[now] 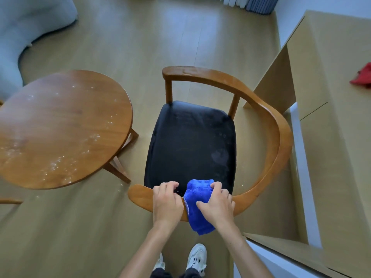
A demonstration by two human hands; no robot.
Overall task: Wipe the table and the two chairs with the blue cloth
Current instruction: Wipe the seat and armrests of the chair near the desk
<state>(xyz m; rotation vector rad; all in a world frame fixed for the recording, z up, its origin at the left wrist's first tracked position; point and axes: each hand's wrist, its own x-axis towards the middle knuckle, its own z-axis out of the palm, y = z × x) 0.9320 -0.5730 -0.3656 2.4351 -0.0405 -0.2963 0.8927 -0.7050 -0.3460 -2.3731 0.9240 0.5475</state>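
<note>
The right hand (215, 205) is pressing the blue cloth (197, 207) onto the curved wooden back rail (281, 137) of the chair, with its fingers curled over the top of the cloth and its thumb lying on the side of it, so the cloth is being gripped and not only pushed. The cloth is draping over the rail, one part hanging toward the person below the hand and another part folding over toward the black seat (190, 143) just beyond the fingers. The left hand (167, 201) is curling around the bare rail just beside the cloth, almost touching it, and it seems to be steadying the chair. The cloth looks soft, fluffy and light, so it is probably bunching and slipping easily; I judge it is better to keep it folded thick under the palm and to hold the rail together with it, not to pinch only a corner. The rail looks smooth and hard, and the seat looks like smooth padded leather with pale dusty marks on it. To the left of the left hand, well apart, the round table (60, 127) is showing many white specks, so it appears not wiped yet. Far to the right of the right hand a red cloth (362, 77) is lying on a pale cabinet (331, 147).
</note>
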